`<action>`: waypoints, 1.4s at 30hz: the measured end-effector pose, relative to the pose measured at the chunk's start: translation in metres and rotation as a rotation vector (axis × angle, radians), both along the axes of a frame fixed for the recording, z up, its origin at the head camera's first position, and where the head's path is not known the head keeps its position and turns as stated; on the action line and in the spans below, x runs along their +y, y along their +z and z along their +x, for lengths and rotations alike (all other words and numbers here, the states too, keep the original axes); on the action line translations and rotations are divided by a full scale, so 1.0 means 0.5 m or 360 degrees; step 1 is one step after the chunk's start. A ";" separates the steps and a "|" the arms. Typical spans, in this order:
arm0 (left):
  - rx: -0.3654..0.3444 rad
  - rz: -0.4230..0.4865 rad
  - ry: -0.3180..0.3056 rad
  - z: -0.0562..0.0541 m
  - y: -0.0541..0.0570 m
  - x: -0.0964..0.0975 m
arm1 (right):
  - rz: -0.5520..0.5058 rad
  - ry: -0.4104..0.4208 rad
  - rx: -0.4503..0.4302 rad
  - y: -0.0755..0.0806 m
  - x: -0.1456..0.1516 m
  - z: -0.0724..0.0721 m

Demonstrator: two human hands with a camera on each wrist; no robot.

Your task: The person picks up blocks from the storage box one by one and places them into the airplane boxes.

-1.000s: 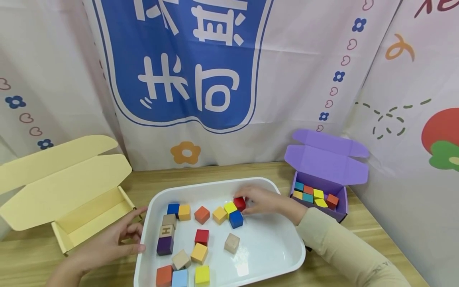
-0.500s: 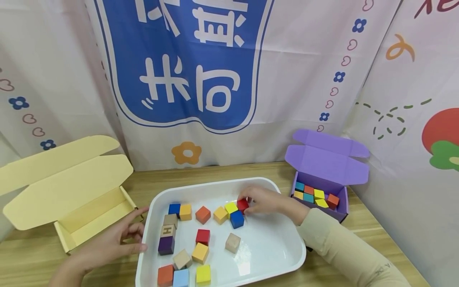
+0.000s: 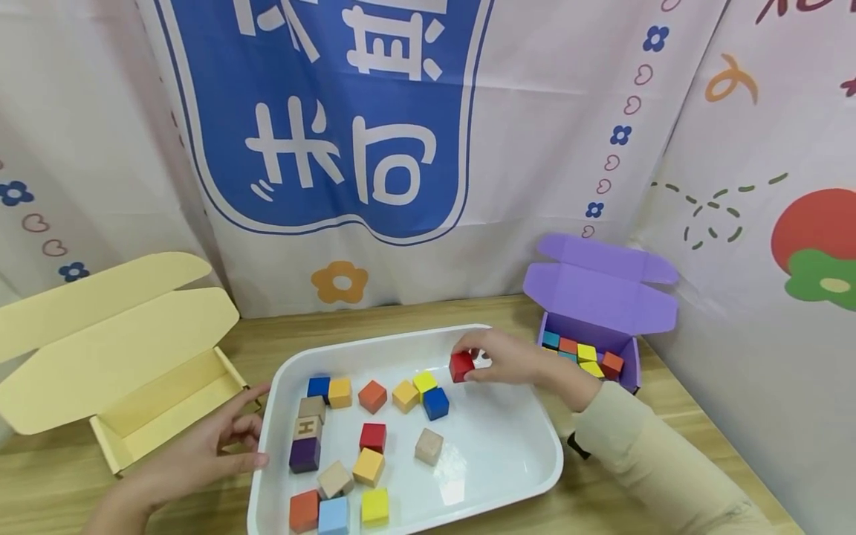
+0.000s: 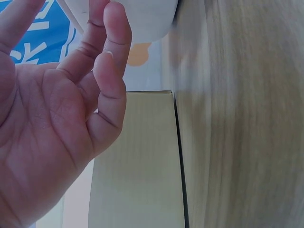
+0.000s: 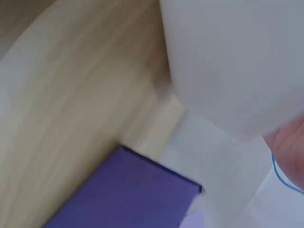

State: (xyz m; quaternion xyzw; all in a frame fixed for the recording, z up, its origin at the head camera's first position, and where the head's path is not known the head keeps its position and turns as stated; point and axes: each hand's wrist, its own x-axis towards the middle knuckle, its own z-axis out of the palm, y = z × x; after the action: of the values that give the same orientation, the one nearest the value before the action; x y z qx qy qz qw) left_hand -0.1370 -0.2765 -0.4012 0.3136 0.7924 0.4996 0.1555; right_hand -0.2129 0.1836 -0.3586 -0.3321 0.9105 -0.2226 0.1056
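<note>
Between thumb and fingers my right hand (image 3: 508,358) pinches a red cube (image 3: 461,367), held above the far right part of the white tray (image 3: 491,513). My left hand (image 3: 217,449) rests against the tray's left rim, fingers loosely bent, holding nothing; its palm (image 4: 42,123) fills much of the left wrist view. Near the right hand a blue cube (image 3: 436,403), a yellow cube (image 3: 425,383) and an orange-yellow cube (image 3: 405,397) sit close together. Only a bit of the right hand (image 5: 292,152) shows in the right wrist view, behind the tray's wall.
A lidded purple box (image 3: 602,286), its lid up, stands right of the tray with several coloured cubes inside. On the left is an open yellow box (image 3: 167,405). Several more cubes, such as a purple one (image 3: 305,454) and a plain wood one (image 3: 429,446), lie in the tray.
My right hand has lifted the red cube away from the yellow and blue cubes, up and slightly right. My left hand stays at the tray's rim. The head view has shifted slightly.
</note>
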 end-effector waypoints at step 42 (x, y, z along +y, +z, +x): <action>0.0020 -0.0018 0.0019 0.004 0.007 0.005 | -0.0008 -0.0575 0.0256 0.034 0.387 0.073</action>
State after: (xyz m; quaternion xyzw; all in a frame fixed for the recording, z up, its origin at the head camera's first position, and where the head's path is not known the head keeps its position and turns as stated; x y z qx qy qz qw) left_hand -0.1348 -0.2739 -0.3977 0.3112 0.7980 0.4941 0.1491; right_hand -0.1765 0.3769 -0.3417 -0.1803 0.9603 -0.2128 -0.0101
